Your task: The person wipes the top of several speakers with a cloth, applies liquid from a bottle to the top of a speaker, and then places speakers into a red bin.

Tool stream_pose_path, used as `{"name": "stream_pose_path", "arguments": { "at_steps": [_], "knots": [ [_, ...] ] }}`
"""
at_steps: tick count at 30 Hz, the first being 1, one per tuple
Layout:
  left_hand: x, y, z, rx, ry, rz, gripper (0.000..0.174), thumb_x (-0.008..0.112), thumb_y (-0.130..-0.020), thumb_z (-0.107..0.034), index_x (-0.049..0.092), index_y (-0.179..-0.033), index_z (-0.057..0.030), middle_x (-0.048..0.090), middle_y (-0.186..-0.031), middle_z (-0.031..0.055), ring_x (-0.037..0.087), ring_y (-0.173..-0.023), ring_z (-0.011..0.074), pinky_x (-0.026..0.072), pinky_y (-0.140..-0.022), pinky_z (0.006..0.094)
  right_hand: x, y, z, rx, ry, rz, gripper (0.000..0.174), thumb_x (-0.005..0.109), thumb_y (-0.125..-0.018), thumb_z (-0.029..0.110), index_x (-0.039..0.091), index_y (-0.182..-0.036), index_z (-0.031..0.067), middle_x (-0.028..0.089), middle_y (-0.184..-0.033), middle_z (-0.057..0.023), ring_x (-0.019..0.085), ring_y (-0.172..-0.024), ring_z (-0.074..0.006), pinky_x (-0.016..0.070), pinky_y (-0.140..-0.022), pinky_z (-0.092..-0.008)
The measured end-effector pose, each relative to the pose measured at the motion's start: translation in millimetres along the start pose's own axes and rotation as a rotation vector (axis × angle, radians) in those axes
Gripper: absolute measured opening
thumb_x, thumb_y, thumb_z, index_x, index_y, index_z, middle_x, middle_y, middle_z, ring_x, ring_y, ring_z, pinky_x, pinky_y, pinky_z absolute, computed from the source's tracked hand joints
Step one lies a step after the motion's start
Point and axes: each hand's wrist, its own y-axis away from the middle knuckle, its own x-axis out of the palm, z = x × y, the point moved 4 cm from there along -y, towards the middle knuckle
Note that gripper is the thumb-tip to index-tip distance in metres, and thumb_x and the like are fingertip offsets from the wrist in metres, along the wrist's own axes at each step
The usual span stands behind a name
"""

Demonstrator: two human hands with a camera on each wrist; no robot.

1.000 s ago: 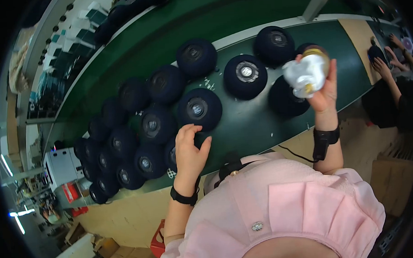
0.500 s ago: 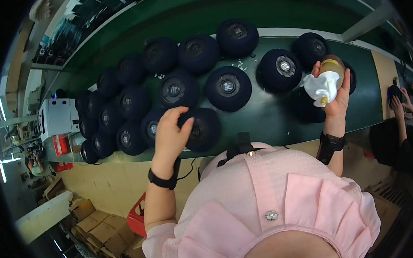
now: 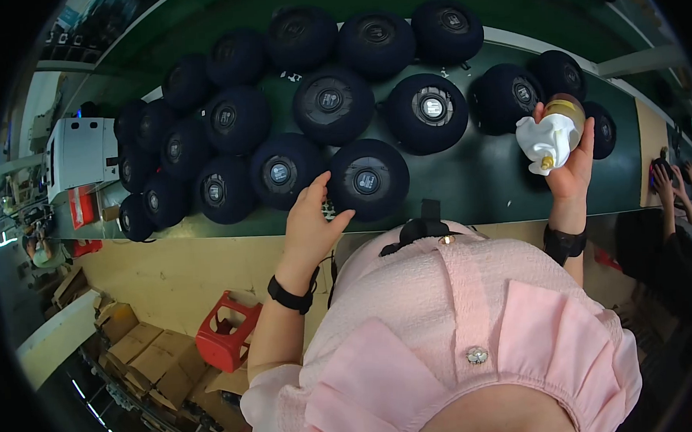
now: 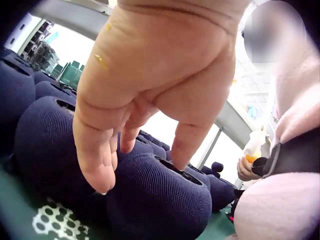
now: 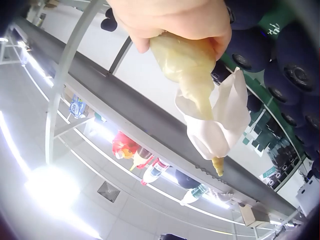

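Beside a round navy ball (image 3: 380, 202) wrapped in ribbed fabric, with a dark disc and small label on top, is my left hand (image 3: 309, 227). In the left wrist view, its thumb reaches the top opening of that ball (image 4: 160, 205), while the other fingers hang loosely along the near side and grip nothing. My right hand (image 3: 572, 179) is raised over the bench's right part, holding a squeeze bottle (image 5: 182, 56) of yellowish liquid. A white wrap (image 5: 220, 131) surrounds its cone neck, and a yellow nozzle tip (image 5: 218, 166) sticks out and points down.
Several similar balls stand in rows on the green bench (image 3: 470, 198). A white machine (image 3: 82, 154) and a red box (image 3: 82, 206) are at the left. Near the left fingers lies a perforated white piece (image 4: 52, 222). A red stool (image 3: 228, 330) stands below; another person's hands (image 3: 671, 187) work at right.
The ball by my left hand was blurred half a second ago; its label now shows sharply, and the left fingers lie at its left side. The right hand still holds the bottle. The head view has shifted.
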Motion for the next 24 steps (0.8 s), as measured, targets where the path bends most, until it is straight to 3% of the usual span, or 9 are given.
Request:
{"name": "stream_pose_path", "arguments": {
  "at_steps": [4,6,10,11,14,16,17,19,24],
  "knots": [
    [-3,-4,-5,0.059,-0.073,0.051,0.08,0.078,-0.065,-0.019,0.037,-0.132,-0.0048,0.059,-0.102,0.0204,0.061,-0.092,0.0265,0.0491,-0.077,0.0317,7,0,-27,-0.013,0.055,-0.013,0.06,0.06,-0.082,0.042,0.045,-0.122,0.0001,0.049,-0.12,-0.0219,0.046,-0.113,-0.0343,0.0346,-0.1,-0.0475],
    [-2,-5,-6,-0.096,-0.021,0.221,0.084,0.078,-0.065,-0.027,0.034,-0.132,-0.0034,0.061,-0.097,0.0225,0.064,-0.086,0.0296,0.0505,-0.074,0.0341,7,0,-41,0.018,-0.007,0.002,0.058,0.059,-0.083,0.043,0.047,-0.12,0.0004,0.05,-0.119,-0.0218,0.047,-0.113,-0.034,0.035,-0.099,-0.0476],
    [-1,-12,-6,-0.105,-0.029,0.219,0.082,0.076,-0.067,-0.034,0.034,-0.13,-0.0027,0.061,-0.09,0.0229,0.064,-0.077,0.0297,0.0503,-0.068,0.0355,4,7,-61,0.006,-0.01,-0.013,0.057,0.058,-0.083,0.042,0.047,-0.12,0.0008,0.049,-0.12,-0.0218,0.046,-0.114,-0.0342,0.0346,-0.1,-0.0468],
    [1,-12,-8,-0.103,-0.022,0.233,0.082,0.076,-0.067,-0.034,0.034,-0.13,-0.0027,0.061,-0.09,0.0229,0.064,-0.077,0.0297,0.0503,-0.068,0.0355,2,10,-66,0.024,-0.044,-0.002,0.062,0.064,-0.08,0.037,0.042,-0.124,-0.0012,0.045,-0.124,-0.022,0.042,-0.118,-0.0348,0.0329,-0.102,-0.0466],
    [6,-10,-10,-0.119,-0.128,0.208,0.076,0.074,-0.069,-0.035,0.038,-0.127,-0.0028,0.06,-0.093,0.0205,0.063,-0.077,0.0298,0.0493,-0.067,0.0361,1,14,-79,0.018,-0.067,-0.037,0.063,0.066,-0.079,0.037,0.043,-0.123,-0.0012,0.045,-0.124,-0.0223,0.041,-0.118,-0.0345,0.0324,-0.103,-0.046],
    [2,-7,-21,0.176,-0.302,-0.094,0.065,0.076,-0.065,-0.031,0.05,-0.119,-0.0045,0.057,-0.101,0.0168,0.058,-0.086,0.03,0.0476,-0.07,0.0359,-1,14,-84,0.012,-0.071,-0.021,0.064,0.068,-0.078,0.038,0.043,-0.123,-0.001,0.045,-0.124,-0.0216,0.041,-0.118,-0.0342,0.0322,-0.103,-0.0457],
    [1,-8,-24,0.179,-0.304,-0.099,0.065,0.076,-0.065,-0.031,0.05,-0.119,-0.0045,0.057,-0.101,0.0168,0.058,-0.086,0.03,0.0476,-0.07,0.0359,-2,14,-86,0.022,-0.085,-0.029,0.065,0.068,-0.078,0.038,0.043,-0.123,-0.0008,0.046,-0.123,-0.0211,0.041,-0.118,-0.0341,0.0324,-0.103,-0.0455],
    [-2,-6,-42,0.443,-0.227,-0.094,0.054,0.08,-0.058,-0.025,0.059,-0.105,-0.0072,0.051,-0.11,0.013,0.05,-0.1,0.0303,0.0435,-0.078,0.0374,-2,13,-91,0.052,-0.093,-0.019,0.064,0.067,-0.078,0.041,0.045,-0.121,-0.0004,0.047,-0.121,-0.0196,0.043,-0.116,-0.0337,0.0335,-0.102,-0.0455],
    [20,-2,-40,0.432,-0.242,-0.111,0.048,0.081,-0.052,-0.02,0.06,-0.094,-0.0096,0.047,-0.114,0.011,0.041,-0.109,0.0312,0.0352,-0.085,0.0426,2,7,-96,0.015,-0.06,-0.033,0.065,0.064,-0.079,0.047,0.039,-0.119,0.0018,0.048,-0.113,-0.0186,0.046,-0.108,-0.0318,0.0371,-0.098,-0.0452]
  ]
}}
